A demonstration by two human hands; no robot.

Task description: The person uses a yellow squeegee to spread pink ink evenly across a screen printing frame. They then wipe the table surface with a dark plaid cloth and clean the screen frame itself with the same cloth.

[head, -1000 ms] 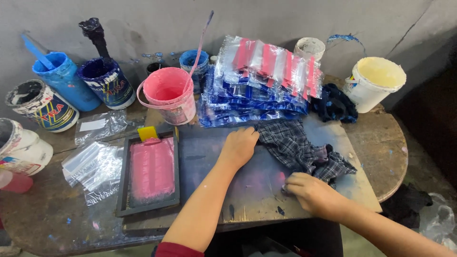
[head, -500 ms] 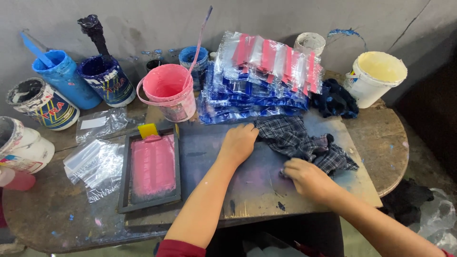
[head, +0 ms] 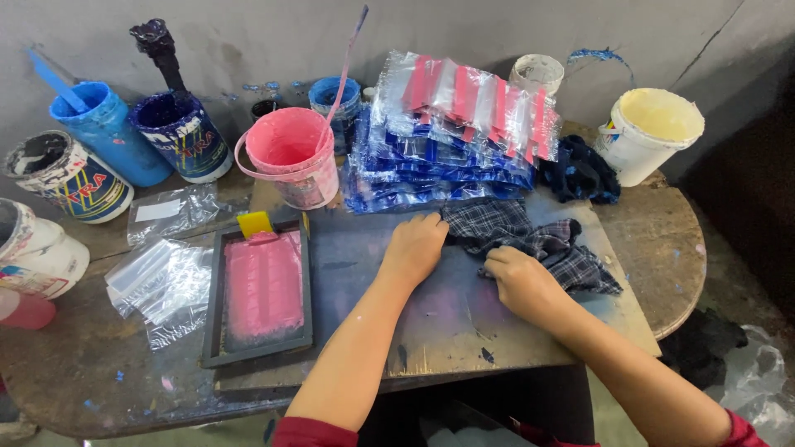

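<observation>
A dark plaid cloth (head: 530, 240) lies crumpled on a stained printing board (head: 439, 319). My right hand (head: 517, 281) is closed on the cloth's near edge. My left hand (head: 416, 246) rests flat on the board, fingertips touching the cloth's left end. To the left of the board's middle lies a framed printing screen (head: 261, 290) coated in pink ink, with a yellow scraper (head: 255, 223) at its far end.
A stack of clear plastic bags with red and blue print (head: 451, 136) sits behind the cloth. A pink bucket (head: 291, 157), blue ink pots (head: 108, 132), a white bucket (head: 650, 132) and a dark rag (head: 580, 174) line the back. Loose bags (head: 157, 277) lie left.
My right hand has moved up and left across the board onto the plaid cloth, bunching it. My left hand has stayed in place on the board.
</observation>
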